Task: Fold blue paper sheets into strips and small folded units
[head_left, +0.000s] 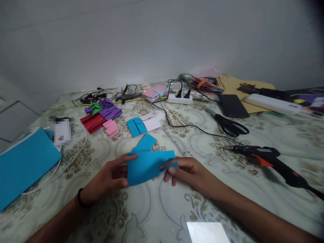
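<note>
We pinch the folded blue paper sheet between left hand and right hand, keeping edges aligned, clear of the black glue gun beyond our right hand.

A blue folded paper, one flap angled upward, held just above the patterned table

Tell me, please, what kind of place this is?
Probably a home craft corner: a table with a patterned cover set against a plain wall. Both hands, left and right, hold a blue paper piece. Scissors, a glue gun and folded coloured papers lie around.
</note>
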